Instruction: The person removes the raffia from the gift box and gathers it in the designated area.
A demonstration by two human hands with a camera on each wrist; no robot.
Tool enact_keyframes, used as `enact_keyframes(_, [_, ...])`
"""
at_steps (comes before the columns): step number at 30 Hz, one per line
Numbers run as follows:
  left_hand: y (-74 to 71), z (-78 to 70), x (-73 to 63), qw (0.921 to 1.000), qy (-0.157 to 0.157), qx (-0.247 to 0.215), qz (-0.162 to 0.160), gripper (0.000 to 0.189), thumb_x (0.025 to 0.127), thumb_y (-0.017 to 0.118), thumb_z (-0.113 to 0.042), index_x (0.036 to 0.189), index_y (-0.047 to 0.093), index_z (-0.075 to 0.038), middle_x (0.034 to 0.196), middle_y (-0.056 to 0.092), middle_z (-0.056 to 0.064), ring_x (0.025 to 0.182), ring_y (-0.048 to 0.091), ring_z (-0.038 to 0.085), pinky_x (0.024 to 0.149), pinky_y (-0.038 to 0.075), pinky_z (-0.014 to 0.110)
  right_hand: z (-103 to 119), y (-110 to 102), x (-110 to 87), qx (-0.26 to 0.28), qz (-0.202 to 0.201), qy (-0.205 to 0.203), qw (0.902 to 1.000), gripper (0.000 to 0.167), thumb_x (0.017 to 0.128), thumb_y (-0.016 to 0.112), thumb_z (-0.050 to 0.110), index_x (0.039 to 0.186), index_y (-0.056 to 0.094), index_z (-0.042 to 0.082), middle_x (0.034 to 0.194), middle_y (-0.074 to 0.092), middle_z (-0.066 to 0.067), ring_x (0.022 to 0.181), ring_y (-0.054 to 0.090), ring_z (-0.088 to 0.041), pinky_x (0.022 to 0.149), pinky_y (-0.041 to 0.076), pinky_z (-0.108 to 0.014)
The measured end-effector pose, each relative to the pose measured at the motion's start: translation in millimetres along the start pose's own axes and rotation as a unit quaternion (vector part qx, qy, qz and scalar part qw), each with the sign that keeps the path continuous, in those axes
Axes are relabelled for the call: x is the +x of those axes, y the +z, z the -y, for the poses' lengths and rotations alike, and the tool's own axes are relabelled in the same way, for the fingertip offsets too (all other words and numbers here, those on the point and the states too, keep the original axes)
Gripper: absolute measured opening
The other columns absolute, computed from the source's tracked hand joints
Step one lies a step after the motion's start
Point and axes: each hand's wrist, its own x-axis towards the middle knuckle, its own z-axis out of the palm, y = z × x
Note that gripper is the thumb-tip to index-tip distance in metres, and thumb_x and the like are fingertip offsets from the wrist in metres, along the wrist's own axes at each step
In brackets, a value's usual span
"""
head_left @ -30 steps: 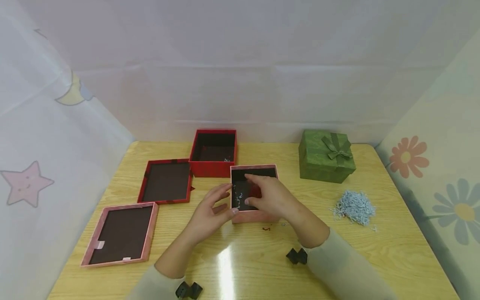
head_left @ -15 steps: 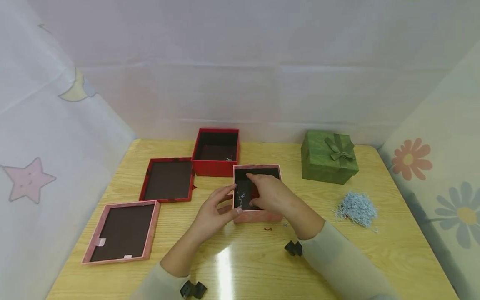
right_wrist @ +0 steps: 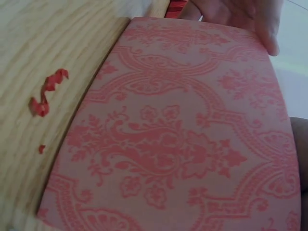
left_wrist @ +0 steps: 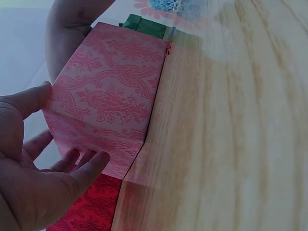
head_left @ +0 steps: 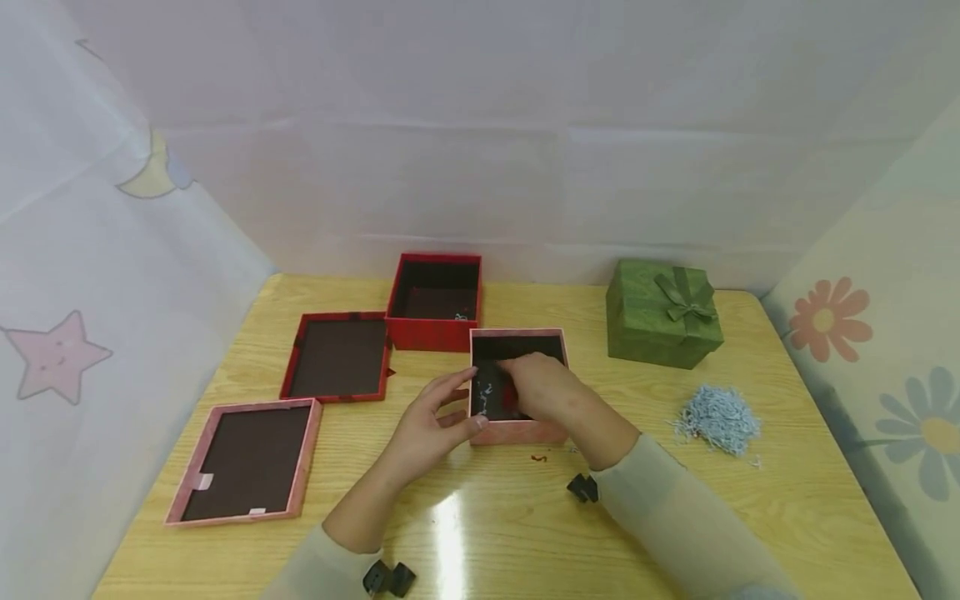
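An open pink patterned box [head_left: 517, 432] with a dark inside stands at the middle of the table. My left hand [head_left: 426, 429] lies at its left side, fingers spread and fairly straight, thumb by the near corner. In the left wrist view, the fingertips [left_wrist: 98, 161] are right at the box wall. My right hand [head_left: 546, 390] reaches down into the box, its fingertips mostly hidden. Something red [head_left: 511, 400] shows beside that hand inside; I cannot tell whether it is held. Pale shreds [head_left: 483, 398] lie along the box's left inner side.
Behind is an open red box [head_left: 433, 335], with its red lid [head_left: 337, 358] to the left. A pink lid [head_left: 247, 462] lies nearer. At the right are a green gift box [head_left: 660, 321] with a bow and a pile of light blue paper shreds [head_left: 720, 419]. A red shred [right_wrist: 50, 91] lies before the pink box.
My right hand has sunk deeper into the pink box, so its thumb and finger no longer show apart. The left hand keeps its place at the box. The head view has shifted slightly.
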Motion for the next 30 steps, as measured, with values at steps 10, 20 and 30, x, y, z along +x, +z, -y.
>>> enact_keyframes(10, [0.0,1.0,-0.8,1.0000,-0.008,0.001,0.003,0.068,0.090,0.085,-0.028,0.148,0.053,-0.042,0.155,0.045,0.005,0.136,0.052,0.028,0.109,0.050,0.049,-4,2,4.3,0.000,-0.006,-0.027,0.9996,0.029,0.088,0.069,-0.004,0.102,0.082,0.018,0.075,0.064,0.005,0.073,0.057,-0.019,0.067,0.051,-0.033])
enact_keyframes(20, [0.9,2.0,-0.2,0.9999,-0.011,-0.008,0.005,0.068,0.091,0.084,-0.029,0.149,0.053,-0.042,0.156,0.044,0.009,0.137,0.050,0.031,0.110,0.049,0.050,-3,-4,-1.5,0.040,-0.010,-0.031,0.9987,0.034,0.086,0.071,-0.004,0.111,0.083,0.016,0.104,0.077,0.002,0.094,0.066,-0.017,0.088,0.059,-0.037])
enact_keyframes(30, [0.6,0.8,0.1,0.9999,-0.010,-0.008,0.007,0.071,0.092,0.083,-0.026,0.155,0.050,-0.030,0.155,0.045,0.009,0.139,0.049,0.034,0.111,0.047,0.053,-9,-24,-9.6,0.088,-0.045,-0.044,0.9941,0.031,0.090,0.080,0.009,0.119,0.081,0.020,0.117,0.076,0.001,0.104,0.070,-0.017,0.086,0.060,-0.037])
